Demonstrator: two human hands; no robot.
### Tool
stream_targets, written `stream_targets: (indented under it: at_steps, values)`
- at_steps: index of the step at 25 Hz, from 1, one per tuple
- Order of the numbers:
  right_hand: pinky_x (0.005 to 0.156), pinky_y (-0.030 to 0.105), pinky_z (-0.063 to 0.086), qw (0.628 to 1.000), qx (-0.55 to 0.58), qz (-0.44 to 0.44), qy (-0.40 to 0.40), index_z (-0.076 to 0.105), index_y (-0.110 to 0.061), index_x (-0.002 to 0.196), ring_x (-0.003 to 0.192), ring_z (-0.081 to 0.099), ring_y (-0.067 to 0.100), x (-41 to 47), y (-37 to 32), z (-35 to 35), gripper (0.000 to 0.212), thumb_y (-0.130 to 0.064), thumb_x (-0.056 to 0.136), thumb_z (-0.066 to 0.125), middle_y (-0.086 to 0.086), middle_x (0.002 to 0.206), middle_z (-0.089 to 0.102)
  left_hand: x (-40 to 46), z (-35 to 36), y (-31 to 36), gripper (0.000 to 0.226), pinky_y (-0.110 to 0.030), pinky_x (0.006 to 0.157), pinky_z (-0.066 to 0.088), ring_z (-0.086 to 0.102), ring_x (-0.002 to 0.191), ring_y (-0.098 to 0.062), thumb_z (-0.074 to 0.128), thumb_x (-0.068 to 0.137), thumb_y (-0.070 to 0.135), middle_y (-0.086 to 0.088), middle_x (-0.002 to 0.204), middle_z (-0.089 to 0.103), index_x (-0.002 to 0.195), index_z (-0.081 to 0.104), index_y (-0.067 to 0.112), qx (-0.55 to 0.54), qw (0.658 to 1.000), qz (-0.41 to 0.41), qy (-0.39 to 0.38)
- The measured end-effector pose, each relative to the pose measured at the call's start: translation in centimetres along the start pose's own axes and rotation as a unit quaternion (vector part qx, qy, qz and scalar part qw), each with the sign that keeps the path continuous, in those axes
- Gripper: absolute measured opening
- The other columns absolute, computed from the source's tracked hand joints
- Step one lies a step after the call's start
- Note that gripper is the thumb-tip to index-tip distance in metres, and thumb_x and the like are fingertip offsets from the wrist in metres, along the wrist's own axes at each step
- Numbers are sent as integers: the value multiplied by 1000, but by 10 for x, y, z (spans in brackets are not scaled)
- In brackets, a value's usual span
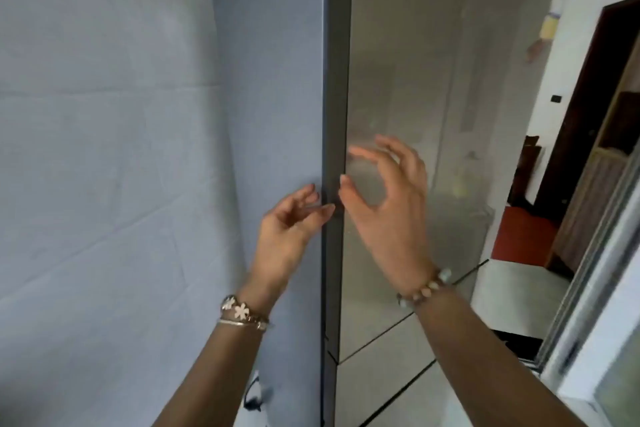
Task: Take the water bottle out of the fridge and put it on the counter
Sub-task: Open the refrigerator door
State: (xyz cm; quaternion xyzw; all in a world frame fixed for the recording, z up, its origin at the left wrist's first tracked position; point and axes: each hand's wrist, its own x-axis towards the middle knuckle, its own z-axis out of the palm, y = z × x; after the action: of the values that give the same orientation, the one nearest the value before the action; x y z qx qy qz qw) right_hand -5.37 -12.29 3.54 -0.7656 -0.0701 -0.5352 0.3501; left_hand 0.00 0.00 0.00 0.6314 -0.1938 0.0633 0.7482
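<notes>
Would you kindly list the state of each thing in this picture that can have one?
Fridge door: shut.
Lower drawer: shut.
Left hand: open, empty, fingers at the door's dark edge strip.
Right hand: open, empty, fingers curled in front of the door.
Water bottle: not in view.
Doorway at right: open.

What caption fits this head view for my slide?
Both open hands, left hand and right hand, reach the closed fridge door's edge.
</notes>
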Motion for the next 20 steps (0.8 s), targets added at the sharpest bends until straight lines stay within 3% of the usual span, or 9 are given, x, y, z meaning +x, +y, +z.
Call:
stream_targets:
  at_steps: [3, 4, 6, 9, 11, 13, 16, 18, 20]
  values:
    - [120, 44, 24, 997, -62, -44, 22, 52, -16, 139, 145, 28, 35, 55, -18, 11, 63, -20, 81, 75, 19, 155, 34, 24, 25, 27, 34, -14, 81, 52, 66, 90, -4, 74, 81, -1, -14, 109, 70, 114, 67, 4, 113, 988, 108, 8]
    - [119, 52, 23, 996, -82, -42, 13, 45, -15, 144, 148, 22, 36, 70, -23, 18, 73, -14, 79, 77, 19, 159, 28, 25, 35, 34, 30, -11, 74, 50, 65, 85, -4, 74, 80, 0, -12, 106, 71, 110, 69, 4, 162, 978, 129, 33]
    - [118, 59, 22, 996, -86, -23, -17, 33, -16, 151, 151, 15, 34, 71, -24, 31, 87, -4, 77, 76, 16, 163, 21, 25, 41, 29, 20, -18, 71, 52, 67, 86, -16, 72, 81, 2, -13, 100, 73, 101, 72, 6, 209, 964, 148, 71]
    - [118, 63, 18, 996, -91, -22, -16, 24, -18, 154, 153, 8, 30, 69, -15, 35, 94, 3, 76, 72, 12, 166, 15, 26, 41, 28, 13, -40, 79, 58, 70, 89, -28, 67, 83, 1, -16, 93, 75, 94, 73, 4, 202, 966, 135, 84]
    - [119, 62, 15, 996, -84, -17, -21, 22, -20, 155, 153, 5, 29, 71, -16, 33, 95, 4, 76, 71, 10, 166, 12, 25, 42, 31, 13, -44, 77, 58, 71, 86, -29, 65, 84, 0, -16, 90, 76, 94, 74, 2, 198, 968, 132, 80]
    - [120, 60, 13, 997, -76, -10, -24, 21, -20, 155, 153, 3, 28, 67, -18, 29, 96, 5, 77, 69, 9, 167, 10, 17, 44, 33, 12, -37, 75, 59, 71, 84, -27, 66, 84, -1, -15, 89, 76, 92, 74, 2, 202, 967, 135, 81]
    - [120, 60, 16, 999, -39, -12, -17, 17, -25, 156, 154, 1, 22, 56, -18, 4, 97, 5, 79, 67, 4, 168, 8, -6, 58, 36, 13, -6, 66, 47, 64, 75, -10, 71, 82, 1, -11, 92, 72, 94, 73, 5, 219, 958, 166, 84]
    - [120, 58, 21, 1000, -16, -12, -11, 14, -30, 156, 154, -1, 17, 49, -17, -27, 97, 3, 81, 67, -1, 168, 6, -31, 78, 40, 21, 1, 63, 43, 59, 75, 1, 75, 80, 4, -4, 92, 66, 101, 72, 9, 227, 951, 190, 83]
    - [119, 55, 26, 1000, 4, -9, -6, 13, -34, 155, 153, 0, 12, 40, -15, -63, 97, -1, 83, 68, -6, 167, 6, -59, 103, 46, 25, 2, 62, 43, 60, 76, 2, 78, 79, 9, 9, 87, 59, 103, 70, 12, 234, 944, 218, 82]
